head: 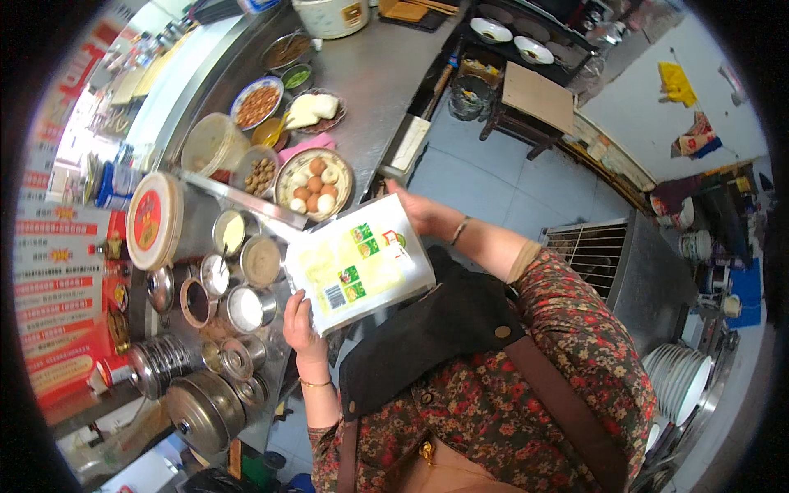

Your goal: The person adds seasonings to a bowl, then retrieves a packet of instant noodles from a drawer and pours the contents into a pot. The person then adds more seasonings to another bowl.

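Observation:
A flat silver-and-white foil packet with green pictures and a barcode is held up in front of my chest. My left hand grips its lower left edge, fingers on the printed face. My right hand holds the far right edge, its fingers partly hidden behind the packet. Just beyond the packet, on the steel counter, is a patterned bowl of brown and white eggs. Beside that bowl are a tub of small brown nuts or beans and a pink cloth.
Steel pots of powders and a large lidded tub line the counter at left. Farther along are a bowl of peanuts, a plate of white blocks and a white cooker. A low table and stacked plates are at right.

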A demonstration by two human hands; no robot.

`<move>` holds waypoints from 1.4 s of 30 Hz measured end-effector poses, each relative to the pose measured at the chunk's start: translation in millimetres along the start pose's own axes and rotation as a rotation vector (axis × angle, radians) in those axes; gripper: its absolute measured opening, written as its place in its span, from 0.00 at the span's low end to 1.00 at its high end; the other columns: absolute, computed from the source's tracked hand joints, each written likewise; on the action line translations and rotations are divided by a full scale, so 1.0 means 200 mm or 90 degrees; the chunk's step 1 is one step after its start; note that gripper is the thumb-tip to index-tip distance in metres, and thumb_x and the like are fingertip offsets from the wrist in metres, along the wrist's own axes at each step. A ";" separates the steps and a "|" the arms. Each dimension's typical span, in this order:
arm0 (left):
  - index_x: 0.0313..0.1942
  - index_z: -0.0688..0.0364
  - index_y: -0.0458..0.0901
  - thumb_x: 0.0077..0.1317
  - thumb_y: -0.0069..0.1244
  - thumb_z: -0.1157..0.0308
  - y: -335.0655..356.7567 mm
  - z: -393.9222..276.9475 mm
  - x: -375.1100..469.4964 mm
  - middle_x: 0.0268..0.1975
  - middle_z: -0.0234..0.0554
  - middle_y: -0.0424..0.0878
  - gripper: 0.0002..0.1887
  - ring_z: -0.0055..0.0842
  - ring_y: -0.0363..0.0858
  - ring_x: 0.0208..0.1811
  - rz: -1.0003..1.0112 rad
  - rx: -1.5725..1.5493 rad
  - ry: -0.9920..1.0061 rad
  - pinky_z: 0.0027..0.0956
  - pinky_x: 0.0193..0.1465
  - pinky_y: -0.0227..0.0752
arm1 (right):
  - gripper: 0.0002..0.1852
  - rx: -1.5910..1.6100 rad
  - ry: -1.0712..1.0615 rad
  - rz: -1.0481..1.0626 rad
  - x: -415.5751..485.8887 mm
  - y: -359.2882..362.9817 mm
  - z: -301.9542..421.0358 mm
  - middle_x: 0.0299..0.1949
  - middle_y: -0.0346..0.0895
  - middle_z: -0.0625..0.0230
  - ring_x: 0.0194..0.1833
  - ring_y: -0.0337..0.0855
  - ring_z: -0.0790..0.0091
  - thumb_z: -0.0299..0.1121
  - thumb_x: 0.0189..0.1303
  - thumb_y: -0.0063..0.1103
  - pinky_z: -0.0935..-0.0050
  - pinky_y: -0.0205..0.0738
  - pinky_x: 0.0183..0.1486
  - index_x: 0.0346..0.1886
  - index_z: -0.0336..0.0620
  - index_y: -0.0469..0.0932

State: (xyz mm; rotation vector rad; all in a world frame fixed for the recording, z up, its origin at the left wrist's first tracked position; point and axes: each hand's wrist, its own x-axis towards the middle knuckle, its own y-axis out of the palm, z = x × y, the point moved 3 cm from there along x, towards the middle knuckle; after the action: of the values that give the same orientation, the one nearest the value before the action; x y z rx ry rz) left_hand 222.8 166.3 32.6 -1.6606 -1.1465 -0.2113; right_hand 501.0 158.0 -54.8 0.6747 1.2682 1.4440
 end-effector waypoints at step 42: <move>0.55 0.65 0.60 0.50 0.53 0.69 2.76 0.18 1.18 0.57 0.53 0.62 0.31 0.44 0.62 0.56 0.601 0.059 -0.156 0.46 0.53 0.61 | 0.11 -0.236 -0.264 -0.938 -0.60 -2.29 2.85 0.26 0.74 0.58 0.19 0.73 0.68 0.20 0.56 0.37 0.73 0.70 0.20 0.41 0.35 0.69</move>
State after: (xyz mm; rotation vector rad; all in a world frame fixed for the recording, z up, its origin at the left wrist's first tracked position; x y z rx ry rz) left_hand 752.8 340.9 -192.2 -1.9943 -0.4243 0.6451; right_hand 1199.3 190.2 -299.0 -0.2621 0.7454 0.2341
